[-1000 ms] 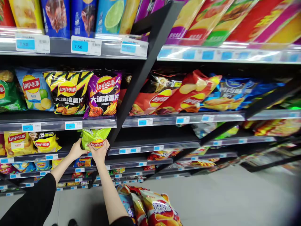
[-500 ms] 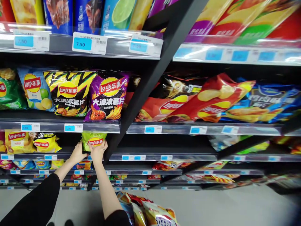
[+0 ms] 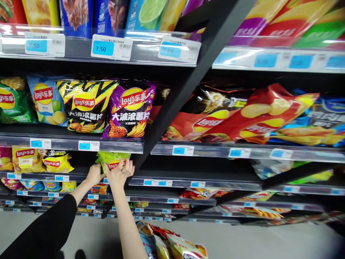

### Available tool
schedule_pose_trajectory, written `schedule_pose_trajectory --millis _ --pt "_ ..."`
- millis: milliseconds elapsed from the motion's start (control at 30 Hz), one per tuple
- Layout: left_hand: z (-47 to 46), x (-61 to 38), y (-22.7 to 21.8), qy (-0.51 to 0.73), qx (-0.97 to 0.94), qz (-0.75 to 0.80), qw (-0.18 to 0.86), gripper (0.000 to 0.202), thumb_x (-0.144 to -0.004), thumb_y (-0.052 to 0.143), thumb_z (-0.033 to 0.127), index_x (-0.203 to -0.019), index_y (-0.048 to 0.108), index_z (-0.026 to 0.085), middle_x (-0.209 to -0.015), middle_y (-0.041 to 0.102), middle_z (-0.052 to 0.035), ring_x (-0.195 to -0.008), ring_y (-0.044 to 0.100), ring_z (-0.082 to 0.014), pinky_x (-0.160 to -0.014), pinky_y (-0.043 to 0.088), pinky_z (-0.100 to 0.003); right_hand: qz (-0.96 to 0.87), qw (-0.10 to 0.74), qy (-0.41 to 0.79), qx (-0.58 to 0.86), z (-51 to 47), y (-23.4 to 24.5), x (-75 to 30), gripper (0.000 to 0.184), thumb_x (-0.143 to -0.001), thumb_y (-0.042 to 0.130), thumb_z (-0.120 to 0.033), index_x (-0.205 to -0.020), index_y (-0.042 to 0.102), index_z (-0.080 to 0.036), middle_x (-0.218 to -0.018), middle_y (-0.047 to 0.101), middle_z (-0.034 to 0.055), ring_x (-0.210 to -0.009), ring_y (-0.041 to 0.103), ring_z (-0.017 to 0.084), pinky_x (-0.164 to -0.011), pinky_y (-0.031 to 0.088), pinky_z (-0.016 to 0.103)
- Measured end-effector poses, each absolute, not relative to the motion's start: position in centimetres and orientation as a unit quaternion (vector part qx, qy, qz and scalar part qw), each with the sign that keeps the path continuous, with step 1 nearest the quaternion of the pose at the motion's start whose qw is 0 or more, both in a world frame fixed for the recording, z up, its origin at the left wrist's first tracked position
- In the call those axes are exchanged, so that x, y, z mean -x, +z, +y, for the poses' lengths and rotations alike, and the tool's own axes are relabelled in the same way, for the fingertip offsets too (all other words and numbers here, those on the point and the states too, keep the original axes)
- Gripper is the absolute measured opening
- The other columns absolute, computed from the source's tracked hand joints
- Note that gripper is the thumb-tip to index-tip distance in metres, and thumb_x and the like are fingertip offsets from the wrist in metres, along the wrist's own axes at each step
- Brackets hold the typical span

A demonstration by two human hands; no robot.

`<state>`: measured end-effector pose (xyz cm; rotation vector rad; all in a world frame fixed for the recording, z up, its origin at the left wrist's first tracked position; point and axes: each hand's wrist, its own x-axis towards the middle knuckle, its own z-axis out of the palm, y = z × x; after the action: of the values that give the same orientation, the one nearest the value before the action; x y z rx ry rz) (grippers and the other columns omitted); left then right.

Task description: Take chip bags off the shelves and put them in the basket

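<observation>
A green bag of Lay's potato chips (image 3: 111, 157) stands on the shelf under the purple chip bag (image 3: 128, 109), partly covered by my hands. At its lower left side, my left hand (image 3: 95, 175) has its fingers curled in against the bag's edge. My right hand (image 3: 118, 176) lies across the bag's front and right side, its fingers stretched out and apart, with a ring on one finger. To the left on the same shelf are a yellow-and-black chip bag (image 3: 56, 161) and a yellow chip bag (image 3: 28, 159).
Above runs a shelf edge (image 3: 118, 145) with price tags. A slanting black upright (image 3: 172, 97) divides the bays just right of my hands. Red chip bags (image 3: 242, 122) lean in the right bay. Below me, several snack packs (image 3: 172, 242) sit near the floor (image 3: 242, 241).
The view has shifted so the shelves sit slightly further right. My right hand's fingers have spread over the bag's right side, and the green bag leans more to the right.
</observation>
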<state>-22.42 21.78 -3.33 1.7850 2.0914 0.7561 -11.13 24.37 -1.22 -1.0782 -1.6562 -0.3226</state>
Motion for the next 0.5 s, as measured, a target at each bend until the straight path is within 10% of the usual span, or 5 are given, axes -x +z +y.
schedule_pose_trajectory --millis 267,500 --pt "20.9 22.9 -2.9 0.192 -0.649 0.724 0.134 0.053 -0.076 0.057 0.044 -0.12 0.046 0.015 -0.121 0.05 -0.0132 -0.115 0.041 -0.0311 -0.091 0.034 -0.049 -0.785 0.442 -0.193 0.389 25.1 -2.5 10.6 0.04 -0.081 0.054 -0.036 -0.12 0.05 -0.039 -0.115 0.054 0.0074 -0.116 0.035 0.035 -0.092 0.025 0.059" --pt "20.2 21.6 -2.8 0.186 -0.655 0.723 0.115 0.063 -0.08 0.047 0.038 -0.135 0.028 0.012 -0.127 0.048 -0.0166 -0.115 0.038 -0.0333 -0.096 0.028 -0.047 -0.725 0.419 -0.202 0.509 25.2 0.3 11.7 0.04 -0.081 0.05 -0.029 -0.121 0.053 -0.023 -0.12 0.051 0.015 -0.122 0.026 0.042 -0.091 0.022 0.065"
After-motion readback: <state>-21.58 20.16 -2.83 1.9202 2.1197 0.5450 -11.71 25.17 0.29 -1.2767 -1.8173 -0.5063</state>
